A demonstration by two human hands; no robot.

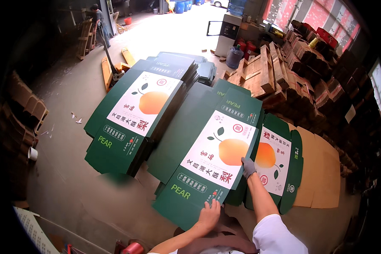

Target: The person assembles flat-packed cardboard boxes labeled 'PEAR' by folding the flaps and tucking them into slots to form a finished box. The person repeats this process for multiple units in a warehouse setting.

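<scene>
A flat green cardboard fruit box with a white panel and a printed orange-coloured pear lies tilted in front of me. My right hand, in a grey glove, is closed on its right edge. My left hand, bare, grips the near edge, fingertips on the printed face and thumb hidden. Beneath and behind it show more green sheets. To the left stands a tall stack of the same flat boxes. Right of my gloved hand lies another printed green box, turned the other way round.
Plain brown cardboard lies at the right. Wooden pallets and bundled brown cardboard fill the right side. Behind are a water dispenser, a blue bottle and a yellow pallet jack. Another person stands far left.
</scene>
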